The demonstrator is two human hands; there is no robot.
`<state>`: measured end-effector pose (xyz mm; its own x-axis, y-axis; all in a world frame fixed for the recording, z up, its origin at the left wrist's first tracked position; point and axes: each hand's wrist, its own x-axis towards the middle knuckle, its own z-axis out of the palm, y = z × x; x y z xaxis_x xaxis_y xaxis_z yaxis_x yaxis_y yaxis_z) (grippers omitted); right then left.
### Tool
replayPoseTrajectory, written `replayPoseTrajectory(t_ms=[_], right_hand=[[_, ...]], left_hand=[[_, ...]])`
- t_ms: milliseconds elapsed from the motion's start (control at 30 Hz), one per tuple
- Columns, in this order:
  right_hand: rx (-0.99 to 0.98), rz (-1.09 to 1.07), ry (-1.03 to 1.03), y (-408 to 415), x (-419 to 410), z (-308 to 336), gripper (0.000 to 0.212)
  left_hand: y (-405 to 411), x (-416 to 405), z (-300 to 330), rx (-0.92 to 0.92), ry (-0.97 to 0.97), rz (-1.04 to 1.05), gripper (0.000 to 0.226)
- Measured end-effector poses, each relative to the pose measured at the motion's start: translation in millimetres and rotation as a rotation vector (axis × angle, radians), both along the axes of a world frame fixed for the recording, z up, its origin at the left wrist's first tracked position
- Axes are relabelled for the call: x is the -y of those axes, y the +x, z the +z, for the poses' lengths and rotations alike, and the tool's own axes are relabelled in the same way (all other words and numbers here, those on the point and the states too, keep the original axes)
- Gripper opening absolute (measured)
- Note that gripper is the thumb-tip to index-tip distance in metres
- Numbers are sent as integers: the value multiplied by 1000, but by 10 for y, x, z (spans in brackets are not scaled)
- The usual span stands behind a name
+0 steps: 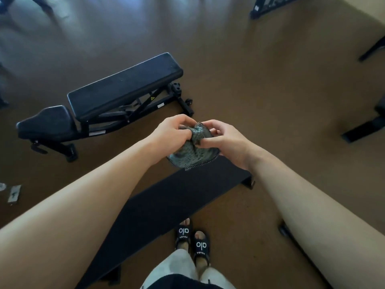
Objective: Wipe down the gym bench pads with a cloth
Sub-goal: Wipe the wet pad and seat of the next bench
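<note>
A grey-green cloth with a dark stitched edge hangs bunched in front of me, gripped by both hands. My left hand pinches its upper left folds and my right hand pinches its upper right side. Directly below the cloth runs a flat black bench pad, slanting from lower left to upper right. A second black bench stands farther off at the left, with a long back pad and a short seat pad on a black steel frame.
Brown floor surrounds both benches. My feet in black slides stand beside the near bench. Dark equipment frames sit at the top right and right edge. Small metal pieces lie on the floor at the left.
</note>
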<state>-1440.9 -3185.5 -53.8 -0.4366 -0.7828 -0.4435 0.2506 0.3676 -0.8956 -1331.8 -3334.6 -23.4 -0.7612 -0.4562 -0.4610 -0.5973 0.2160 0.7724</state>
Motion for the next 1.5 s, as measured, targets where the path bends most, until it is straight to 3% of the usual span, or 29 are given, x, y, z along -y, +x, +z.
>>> replayPoseTrajectory(t_ms=[200, 467, 667, 900, 1100, 1300, 1400, 1500], right_hand=[[-126, -136, 77, -391, -202, 35, 22], [-187, -298, 167, -1204, -905, -55, 30], [66, -306, 77, -2225, -1625, -160, 38], [155, -394, 26, -3490, -2297, -113, 17], [102, -408, 25, -4404, -2211, -152, 20], [159, -359, 34, -5252, -1889, -303, 26], [313, -342, 20, -5725, -1628, -370, 39], [504, -325, 33, -6255, -1316, -463, 23]], left_hand=[[-524, -11, 82, 27, -44, -179, 13], [-1533, -432, 82, 57, -100, -316, 9], [-2581, -1092, -98, 68, -14, -312, 11], [-3865, -1910, -129, 43, -99, -236, 15], [-4632, -1948, -222, 31, 179, -132, 20], [-5346, -1619, -420, -11, 200, -34, 24], [-5819, -1426, -562, -27, 193, 32, 24], [-6379, -1175, -699, -65, 202, 87, 22]])
